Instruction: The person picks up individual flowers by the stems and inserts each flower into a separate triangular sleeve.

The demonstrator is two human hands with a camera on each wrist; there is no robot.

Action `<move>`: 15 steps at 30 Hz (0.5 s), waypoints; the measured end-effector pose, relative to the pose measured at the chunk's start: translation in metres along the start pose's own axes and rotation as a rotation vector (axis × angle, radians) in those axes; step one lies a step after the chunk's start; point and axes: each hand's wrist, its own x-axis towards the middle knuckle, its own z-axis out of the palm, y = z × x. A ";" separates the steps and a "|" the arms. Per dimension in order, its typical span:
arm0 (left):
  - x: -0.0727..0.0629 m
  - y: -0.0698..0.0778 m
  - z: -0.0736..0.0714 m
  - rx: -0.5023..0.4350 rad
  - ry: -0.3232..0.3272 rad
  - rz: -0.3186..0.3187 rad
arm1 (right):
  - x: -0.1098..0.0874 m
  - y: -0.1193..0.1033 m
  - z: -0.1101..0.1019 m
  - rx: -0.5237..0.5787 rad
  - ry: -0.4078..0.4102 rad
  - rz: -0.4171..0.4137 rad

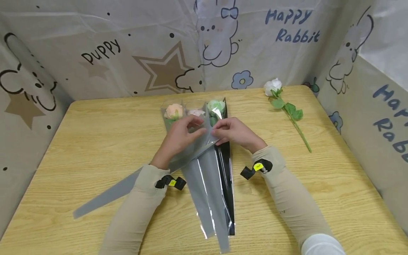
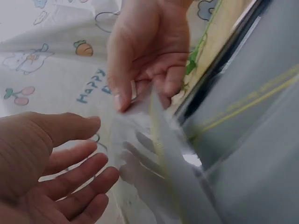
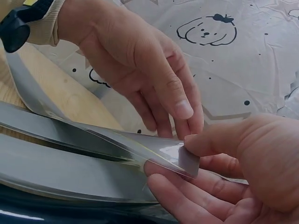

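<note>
A grey, see-through flower sleeve (image 1: 108, 194) slants across the middle of the table, its narrow end at the lower left. My right hand (image 1: 234, 132) pinches the wide end's corner between thumb and fingers; the sleeve edge (image 3: 170, 151) shows between them in the right wrist view. Close to that edge, my left hand (image 1: 180, 136) has its fingers spread loosely, with nothing between them in the left wrist view. Beneath lie wrapped roses side by side: a peach rose (image 1: 174, 111), a pale pink rose (image 1: 196, 112) partly hidden by the left hand, and a green rose (image 1: 216, 106).
An unwrapped white rose (image 1: 273, 86) with a green stem lies at the back right of the wooden table (image 1: 79, 148). Printed cloth (image 1: 127, 28) walls the table at the back and both sides. A black-edged sleeve (image 1: 227, 177) surrounds the green rose.
</note>
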 end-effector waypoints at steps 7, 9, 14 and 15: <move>-0.006 0.003 -0.003 0.047 -0.014 -0.016 | -0.002 -0.004 0.004 -0.047 -0.026 -0.031; -0.007 0.004 -0.005 0.055 -0.019 -0.016 | -0.003 -0.006 0.004 -0.063 -0.022 -0.046; -0.007 0.003 -0.004 0.042 -0.018 0.007 | -0.004 -0.008 0.007 -0.084 0.019 -0.052; -0.007 0.003 -0.004 0.041 -0.013 0.010 | -0.005 -0.009 0.007 -0.079 0.026 -0.050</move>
